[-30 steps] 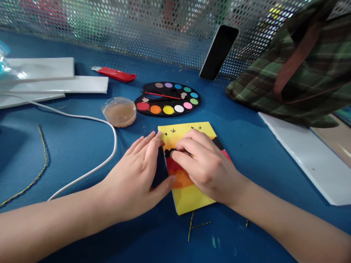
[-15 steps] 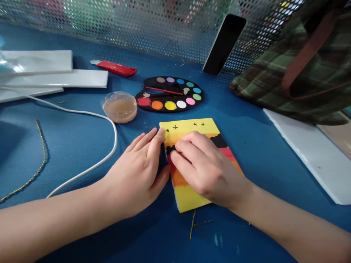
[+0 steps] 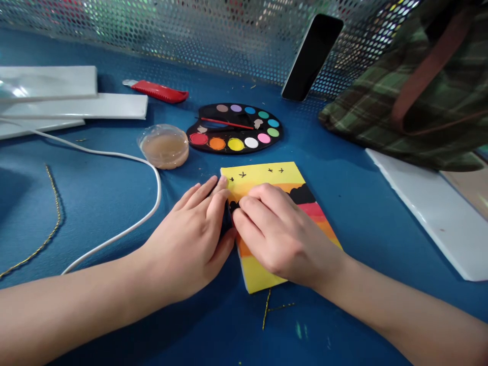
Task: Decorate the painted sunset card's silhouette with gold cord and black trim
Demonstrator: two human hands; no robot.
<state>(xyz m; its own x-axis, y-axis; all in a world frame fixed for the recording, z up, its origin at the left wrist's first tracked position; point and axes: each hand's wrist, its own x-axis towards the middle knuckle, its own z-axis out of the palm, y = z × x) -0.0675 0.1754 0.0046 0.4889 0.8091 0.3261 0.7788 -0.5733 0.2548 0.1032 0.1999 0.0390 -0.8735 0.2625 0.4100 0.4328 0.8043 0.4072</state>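
Observation:
A small painted board [image 3: 263,277] lies flat on the blue table, with yellow, orange, red and black bands and small black bird marks near its far edge. My left hand [image 3: 194,234] rests along its left side, fingers stretched out, fingertips touching the edge. Over the middle of the painting, my right hand [image 3: 285,236] is closed, its fingers pinched together at the left part of the black band. Whatever sits between those fingertips is hidden. Short pieces of gold twisted cord [image 3: 266,310] lie just below the board's near edge.
Behind the board are a black paint palette [image 3: 194,124] with a red brush [image 3: 229,123] and a cup of cloudy water [image 3: 163,147]. A red cutter [image 3: 160,91], white boards [image 3: 76,105] and a white cable [image 3: 114,234] lie left. A phone [image 3: 312,58] leans behind; a plaid bag [image 3: 381,107] stands right.
My right hand has shifted slightly left over the painted board, still pinched. My left hand stays at the board's edge. The whole view has moved a little.

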